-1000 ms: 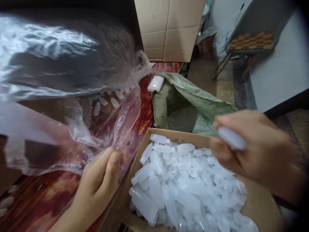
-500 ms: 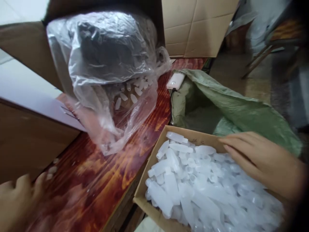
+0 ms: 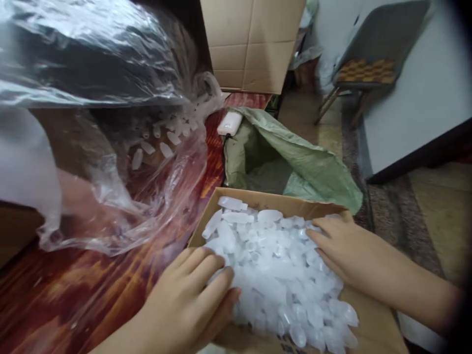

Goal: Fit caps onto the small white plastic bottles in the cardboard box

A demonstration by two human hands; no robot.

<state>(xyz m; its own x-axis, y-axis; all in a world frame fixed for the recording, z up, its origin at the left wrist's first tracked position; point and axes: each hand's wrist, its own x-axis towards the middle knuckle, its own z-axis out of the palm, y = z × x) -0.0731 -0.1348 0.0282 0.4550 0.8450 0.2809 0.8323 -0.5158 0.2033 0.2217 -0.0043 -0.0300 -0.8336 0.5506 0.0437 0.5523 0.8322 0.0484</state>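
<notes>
"Where are the hands?"

"Nearest us, the left hand point(image 3: 199, 290) curls over the heap's left edge; I can't tell whether it grips anything. The right hand point(image 3: 342, 241) lies palm down farther right, fingers loosely apart on the pieces, nothing visibly held."

"And the translucent pieces point(image 3: 276, 275)?"

"Heaped in the cardboard box point(image 3: 295, 204), between both hands."

"How would you handle them?"

"Lightly, I'd say. They look smooth, so digging deep might send some over the rim. Better to work the top layer, fingertips low."

"What's in the way?"

"On the left, loose clear plastic point(image 3: 84, 54) sprawls across the red bench point(image 3: 143, 275) and could catch a sleeve or forearm. Beyond the box, a green sack point(image 3: 317, 172) gapes, with a white device point(image 3: 230, 123) by its left edge. Farther off stand a cardboard panel point(image 3: 250, 44) and, right, a chair point(image 3: 387, 34)."
</notes>
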